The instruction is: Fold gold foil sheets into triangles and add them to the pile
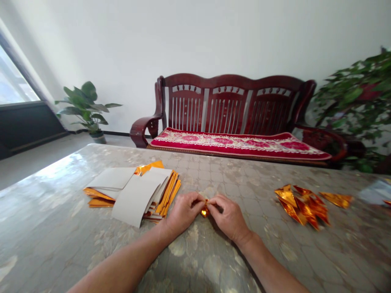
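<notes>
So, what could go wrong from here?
The small, shiny orange-gold foil piece pinched between the left hand and right hand might tear or crease badly. The uneven stack of grey-backed, orange-gold paper sheets lies close beside the left hand, so a sideways nudge could scatter it.

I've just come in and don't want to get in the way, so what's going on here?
A person is working at a patterned table, pinching a small shiny gold piece between the left hand and the right hand. A loose pile of grey-and-gold sheets lies beyond the left forearm, and several pointed gold pieces lie off to the right, apart from the hands. The piece's exact shape is mostly hidden.
</notes>
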Demonstrator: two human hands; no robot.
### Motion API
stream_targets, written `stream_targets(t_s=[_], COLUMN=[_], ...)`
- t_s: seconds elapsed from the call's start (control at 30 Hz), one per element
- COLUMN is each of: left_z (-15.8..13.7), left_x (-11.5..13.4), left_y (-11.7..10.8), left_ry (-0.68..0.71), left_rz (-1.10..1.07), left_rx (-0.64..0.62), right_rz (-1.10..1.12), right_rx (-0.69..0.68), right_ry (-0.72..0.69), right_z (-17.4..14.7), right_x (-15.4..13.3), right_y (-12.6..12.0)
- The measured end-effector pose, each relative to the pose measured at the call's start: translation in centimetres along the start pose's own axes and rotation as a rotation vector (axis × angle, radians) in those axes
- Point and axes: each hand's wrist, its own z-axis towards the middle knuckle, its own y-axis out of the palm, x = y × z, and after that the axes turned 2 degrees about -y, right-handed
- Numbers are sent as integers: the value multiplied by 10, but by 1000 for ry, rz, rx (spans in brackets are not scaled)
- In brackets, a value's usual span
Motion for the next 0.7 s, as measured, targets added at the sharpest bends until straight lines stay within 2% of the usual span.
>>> stream_targets(t_s=[0.33,0.5,0.7], left_z=[-5,-10,-5], left_x=[9,11,3], left_y=[3,4,-1], left_ry=[-29,24,80], left_rz=[93,180,176], left_rx=[40,35,68], right_rz=[-146,-217,-189], right_rx=[49,83,58], right_ry=[0,-21,-43], right_z=[-2,-4,-1], right_x=[-9,-13,-12], right_y=[3,7,3])
